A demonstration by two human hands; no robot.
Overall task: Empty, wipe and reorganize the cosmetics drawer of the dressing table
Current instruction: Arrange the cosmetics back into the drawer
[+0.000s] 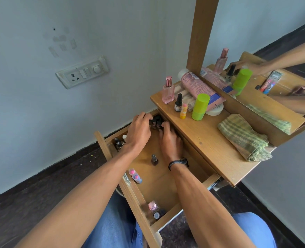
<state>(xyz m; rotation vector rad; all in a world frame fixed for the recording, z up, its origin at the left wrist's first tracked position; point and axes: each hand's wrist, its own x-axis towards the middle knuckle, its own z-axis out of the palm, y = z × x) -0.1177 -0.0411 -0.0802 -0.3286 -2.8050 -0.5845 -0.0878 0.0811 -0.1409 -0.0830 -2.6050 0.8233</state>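
Note:
The wooden drawer of the dressing table stands pulled out. My left hand and my right hand both reach into its far end and close around a cluster of dark nail polish bottles. One dark nail polish bottle stands alone mid-drawer. Two pink lip balms lie by the left wall. More small dark bottles sit in the far left corner, and a pink-capped bottle with others fills the near corner. A folded green striped cloth lies on the tabletop.
On the tabletop stand a pink perfume bottle, a black dropper bottle, a yellow lip balm, a green cylinder, a lying pink tube and a white jar. A mirror rises behind. A wall socket is left.

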